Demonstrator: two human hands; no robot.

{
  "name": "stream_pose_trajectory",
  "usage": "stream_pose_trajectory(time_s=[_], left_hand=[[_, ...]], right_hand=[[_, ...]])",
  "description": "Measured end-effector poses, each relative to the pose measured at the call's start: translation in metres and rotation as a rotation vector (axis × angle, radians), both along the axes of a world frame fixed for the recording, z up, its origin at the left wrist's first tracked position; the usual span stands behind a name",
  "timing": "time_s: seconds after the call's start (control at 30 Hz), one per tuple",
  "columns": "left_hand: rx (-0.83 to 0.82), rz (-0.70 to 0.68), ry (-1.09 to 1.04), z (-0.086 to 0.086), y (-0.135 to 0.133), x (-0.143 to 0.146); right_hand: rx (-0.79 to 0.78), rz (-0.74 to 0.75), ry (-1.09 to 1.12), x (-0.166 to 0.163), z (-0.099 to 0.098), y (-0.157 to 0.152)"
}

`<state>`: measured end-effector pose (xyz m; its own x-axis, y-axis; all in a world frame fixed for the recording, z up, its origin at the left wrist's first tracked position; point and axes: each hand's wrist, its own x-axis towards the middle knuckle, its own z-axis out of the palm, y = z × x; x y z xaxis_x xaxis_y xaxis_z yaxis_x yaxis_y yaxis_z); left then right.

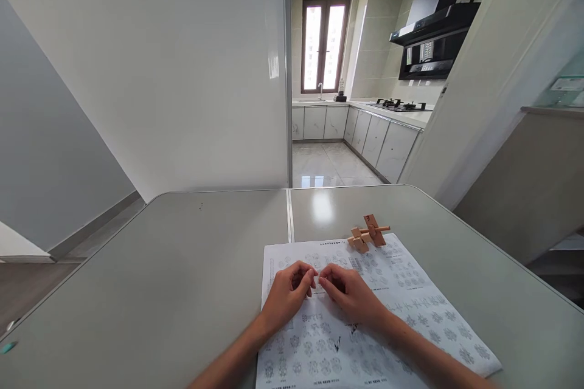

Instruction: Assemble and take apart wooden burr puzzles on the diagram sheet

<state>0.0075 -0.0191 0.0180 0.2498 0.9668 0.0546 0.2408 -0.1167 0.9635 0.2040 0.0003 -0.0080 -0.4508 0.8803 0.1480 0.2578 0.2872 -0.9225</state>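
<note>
My left hand [288, 295] and my right hand [350, 293] rest side by side on a printed instruction sheet [410, 298] with several small diagrams. Both have their fingers curled in, fingertips almost touching each other. Nothing can be made out inside either hand. A small wooden interlocking puzzle [368, 232] of crossed sticks stands on the sheet's far edge, a short way beyond my right hand and apart from it.
The sheet lies on a grey table [150, 279] with a seam down the middle. A white wall stands behind the table's left half. Beyond on the right opens a kitchen [365, 127] with cabinets, hob and window.
</note>
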Motion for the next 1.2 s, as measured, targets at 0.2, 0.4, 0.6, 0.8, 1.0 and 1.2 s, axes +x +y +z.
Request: stream_pose_trajectory(time_s=[0.2,0.4,0.6,0.8,1.0,1.2], left_hand=[[0.001,0.007,-0.003,0.0,0.0005,0.0005],[-0.004,0.004,0.01,0.0053,-0.0021,0.0003],[-0.008,0.009,0.011,0.0052,-0.0014,0.0009],[-0.009,0.012,0.009,0.0048,-0.0011,0.0016],[-0.017,0.006,0.01,0.0034,-0.0009,0.0012],[-0.018,0.002,0.005,0.0016,0.0002,0.0005]], right_hand=[[0.012,0.005,-0.002,-0.0005,0.0004,-0.0005],[0.017,0.023,0.003,-0.0005,0.0025,-0.0015],[0.014,0.014,-0.004,-0.0009,0.0016,-0.0011],[0.022,0.013,-0.012,-0.0007,0.0005,-0.0003],[0.021,0.006,-0.025,-0.0012,0.0,0.0001],[0.026,0.016,-0.009,-0.0014,0.0006,-0.0007]])
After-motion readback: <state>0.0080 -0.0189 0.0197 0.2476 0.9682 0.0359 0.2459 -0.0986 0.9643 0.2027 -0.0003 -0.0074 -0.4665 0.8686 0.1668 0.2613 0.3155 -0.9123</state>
